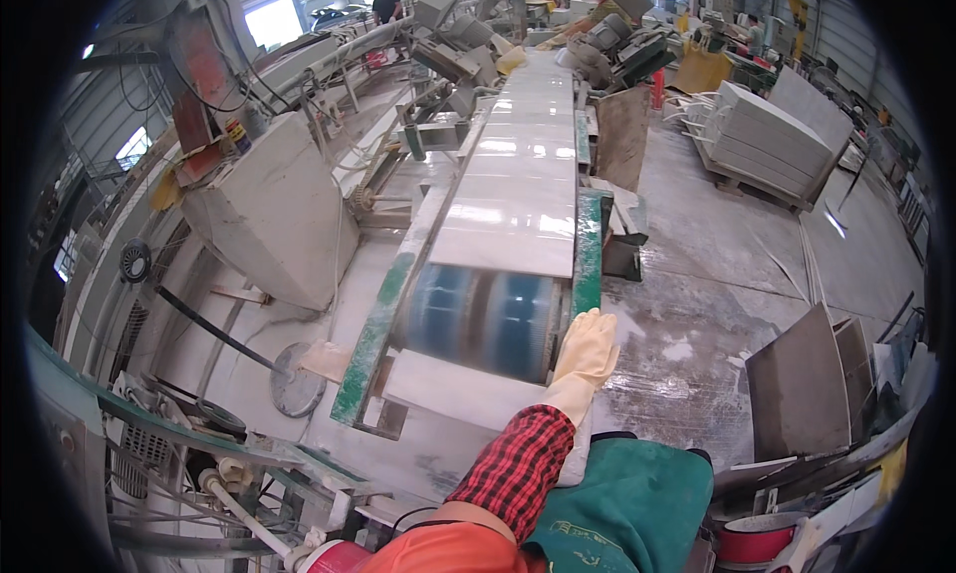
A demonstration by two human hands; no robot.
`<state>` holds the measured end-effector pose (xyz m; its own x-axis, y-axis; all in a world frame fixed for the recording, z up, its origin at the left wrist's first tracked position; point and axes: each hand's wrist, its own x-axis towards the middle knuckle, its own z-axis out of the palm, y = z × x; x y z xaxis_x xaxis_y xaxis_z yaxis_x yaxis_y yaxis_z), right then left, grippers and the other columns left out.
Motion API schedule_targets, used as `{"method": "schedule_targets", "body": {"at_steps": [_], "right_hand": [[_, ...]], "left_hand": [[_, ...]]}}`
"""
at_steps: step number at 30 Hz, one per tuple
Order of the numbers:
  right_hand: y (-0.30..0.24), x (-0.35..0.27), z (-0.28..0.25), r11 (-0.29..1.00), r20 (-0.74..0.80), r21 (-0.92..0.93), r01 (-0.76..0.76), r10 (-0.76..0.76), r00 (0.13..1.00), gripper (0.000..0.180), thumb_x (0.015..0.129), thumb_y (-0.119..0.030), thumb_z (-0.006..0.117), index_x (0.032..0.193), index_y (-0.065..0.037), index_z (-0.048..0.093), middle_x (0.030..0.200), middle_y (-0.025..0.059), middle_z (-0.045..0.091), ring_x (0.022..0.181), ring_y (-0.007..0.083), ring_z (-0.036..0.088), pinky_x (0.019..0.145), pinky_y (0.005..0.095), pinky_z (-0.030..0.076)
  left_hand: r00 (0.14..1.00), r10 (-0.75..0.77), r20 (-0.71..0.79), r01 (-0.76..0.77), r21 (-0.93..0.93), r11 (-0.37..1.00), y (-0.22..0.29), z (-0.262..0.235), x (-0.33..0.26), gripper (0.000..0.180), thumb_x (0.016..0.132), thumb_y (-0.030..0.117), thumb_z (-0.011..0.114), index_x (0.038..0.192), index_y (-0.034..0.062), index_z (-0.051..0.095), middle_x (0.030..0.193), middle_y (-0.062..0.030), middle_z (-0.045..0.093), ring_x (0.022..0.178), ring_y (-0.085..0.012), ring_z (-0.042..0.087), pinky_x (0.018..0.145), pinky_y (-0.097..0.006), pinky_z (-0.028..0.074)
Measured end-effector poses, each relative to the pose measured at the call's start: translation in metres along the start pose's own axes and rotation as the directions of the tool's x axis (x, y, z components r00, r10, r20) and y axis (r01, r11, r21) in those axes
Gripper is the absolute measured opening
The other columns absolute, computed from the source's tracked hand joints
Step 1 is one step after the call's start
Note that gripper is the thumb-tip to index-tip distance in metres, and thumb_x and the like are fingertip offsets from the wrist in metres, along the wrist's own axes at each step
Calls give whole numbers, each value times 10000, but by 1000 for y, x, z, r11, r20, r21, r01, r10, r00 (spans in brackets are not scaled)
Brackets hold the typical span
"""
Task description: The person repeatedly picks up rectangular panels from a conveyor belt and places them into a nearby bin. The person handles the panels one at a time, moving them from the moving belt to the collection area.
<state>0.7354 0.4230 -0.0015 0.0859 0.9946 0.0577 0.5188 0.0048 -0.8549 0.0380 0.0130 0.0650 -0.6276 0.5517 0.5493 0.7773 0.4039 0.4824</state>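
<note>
Slabs (pixel 506 225) on conveyor (pixel 483 322), one of the hands (pixel 586 348) at green rail (pixel 589 264)

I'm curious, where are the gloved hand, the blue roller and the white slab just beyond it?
Gloved hand (pixel 585 357): head view, back of the glove.
Blue roller (pixel 480 322): head view, dark middle band.
White slab (pixel 506 236): head view, top face.

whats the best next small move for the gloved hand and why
I'd probably ease the gloved left hand slightly outward, away from the blue roller: the hand sits at the green rail right beside it, and the roller's streaked blur suggests it may be turning, with a white slab just beyond.
</note>
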Motion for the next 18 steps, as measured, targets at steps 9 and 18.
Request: {"method": "schedule_targets", "body": {"at_steps": [9,18], "right_hand": [[-190,-86,28,820,19,534,-205,231,973,698,770,-310,715,1425,-168,522,1382,53,515,1162,162,517,817,264,420],[-341,-155,174,924,615,381,6,-258,745,686,640,40,633,1322,-27,604,1082,32,641,885,121,607,757,235,483]], "left_hand": [[996,-23,80,25,-26,999,10,-20,3,318,814,139,687,1086,27,567,1086,-198,576,1070,-403,529,955,-485,434],[796,-218,565,586,-809,44,93,24,6,364,1028,192,538,1341,7,552,1238,-85,670,1159,-169,620,1014,-291,478]]}}
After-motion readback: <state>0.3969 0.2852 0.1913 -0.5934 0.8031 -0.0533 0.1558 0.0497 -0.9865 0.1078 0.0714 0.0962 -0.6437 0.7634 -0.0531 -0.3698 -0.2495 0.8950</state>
